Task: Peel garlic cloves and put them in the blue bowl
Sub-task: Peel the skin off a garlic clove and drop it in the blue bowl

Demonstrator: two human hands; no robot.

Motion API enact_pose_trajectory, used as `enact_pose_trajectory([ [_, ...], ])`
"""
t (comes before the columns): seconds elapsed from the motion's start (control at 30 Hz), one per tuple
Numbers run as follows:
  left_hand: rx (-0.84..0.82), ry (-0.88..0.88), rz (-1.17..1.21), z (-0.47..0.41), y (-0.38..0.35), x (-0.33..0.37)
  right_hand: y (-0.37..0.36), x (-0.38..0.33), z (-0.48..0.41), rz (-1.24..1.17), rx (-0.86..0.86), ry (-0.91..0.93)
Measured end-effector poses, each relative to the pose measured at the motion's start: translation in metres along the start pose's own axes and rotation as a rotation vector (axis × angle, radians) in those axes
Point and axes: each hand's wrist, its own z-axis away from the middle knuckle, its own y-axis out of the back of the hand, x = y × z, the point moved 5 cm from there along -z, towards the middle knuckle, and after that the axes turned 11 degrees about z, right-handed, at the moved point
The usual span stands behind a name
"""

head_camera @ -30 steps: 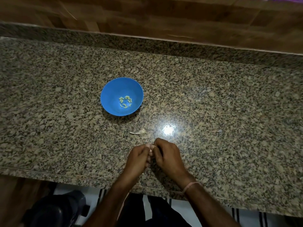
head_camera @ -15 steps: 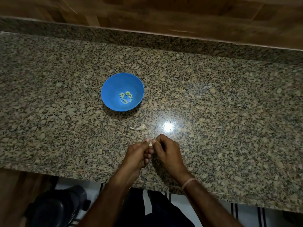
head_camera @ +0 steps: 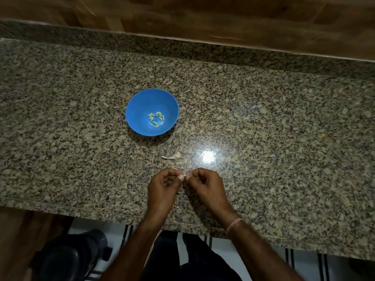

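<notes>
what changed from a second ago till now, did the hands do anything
The left hand and right hand have drawn slightly apart; only their fingertips now meet, both still pinching the garlic clove. Nothing was let go. The blue bowl, the peeled cloves in it and the garlic piece on the counter stayed put.

Cloves (head_camera: 156,119), seemingly peeled, in blue bowl (head_camera: 138,109).

This looks like a home kitchen: a polished, speckled granite countertop (head_camera: 263,118) has a granite upstand (head_camera: 203,49) along its far edge, with wood-grain panelling (head_camera: 203,17) behind. A blue bowl (head_camera: 138,106) of peeled garlic cloves (head_camera: 156,119) stands on it.
</notes>
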Motion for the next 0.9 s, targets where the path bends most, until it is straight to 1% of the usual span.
enact_pose_trajectory([
  [0.07, -0.043, -0.021, -0.038, -0.001, -0.001, 0.003, 0.004, -0.004, -0.001, 0.103, 0.057, 0.088],
  [0.13, -0.076, -0.009, -0.026, -0.001, -0.003, 0.005, 0.006, -0.008, -0.002, 0.155, 0.085, 0.148],
  [0.2, -0.085, 0.099, 0.113, -0.001, -0.003, 0.002, 0.006, -0.009, -0.001, 0.141, 0.084, 0.133],
  [0.27, -0.111, 0.270, 0.344, 0.000, -0.006, -0.003, 0.004, -0.006, -0.002, 0.057, 0.054, 0.031],
  [0.33, -0.147, 0.397, 0.531, -0.001, -0.010, -0.007, 0.001, -0.005, -0.001, -0.087, 0.005, -0.078],
  [0.4, -0.162, 0.465, 0.648, -0.002, -0.012, -0.010, -0.005, -0.005, 0.001, -0.303, -0.038, -0.188],
  [0.43, -0.170, 0.480, 0.667, -0.002, -0.012, -0.010, -0.008, -0.005, 0.002, -0.385, -0.050, -0.240],
  [0.47, -0.174, 0.470, 0.636, -0.003, -0.011, -0.010, -0.011, -0.006, 0.003, -0.427, -0.046, -0.268],
  [0.5, -0.172, 0.438, 0.544, -0.004, -0.008, -0.010, -0.010, -0.005, 0.004, -0.360, -0.005, -0.231],
  [0.53, -0.170, 0.405, 0.427, -0.006, -0.006, -0.009, -0.007, -0.006, 0.004, -0.200, 0.060, -0.131],
  [0.57, -0.168, 0.383, 0.334, -0.008, -0.004, -0.010, -0.005, -0.008, 0.004, 0.020, 0.126, 0.012],
  [0.6, -0.164, 0.396, 0.301, -0.011, -0.003, -0.011, -0.004, -0.012, 0.006, 0.214, 0.175, 0.150],
  [0.63, -0.161, 0.430, 0.319, -0.012, -0.003, -0.010, -0.005, -0.014, 0.006, 0.331, 0.208, 0.239],
  [0.67, -0.168, 0.456, 0.350, -0.013, -0.003, -0.010, -0.006, -0.016, 0.006, 0.354, 0.230, 0.266],
  [0.7, -0.175, 0.457, 0.366, -0.014, -0.002, -0.009, -0.006, -0.016, 0.004, 0.308, 0.234, 0.234],
  [0.8, -0.186, 0.333, 0.258, -0.019, 0.003, -0.005, -0.013, -0.008, -0.003, -0.035, 0.150, 0.000],
  [0.87, -0.203, 0.317, 0.232, -0.022, 0.005, -0.005, -0.016, -0.003, -0.003, -0.117, 0.125, -0.067],
  [0.9, -0.220, 0.347, 0.254, -0.023, 0.005, -0.006, -0.017, -0.004, -0.002, -0.088, 0.145, -0.040],
])
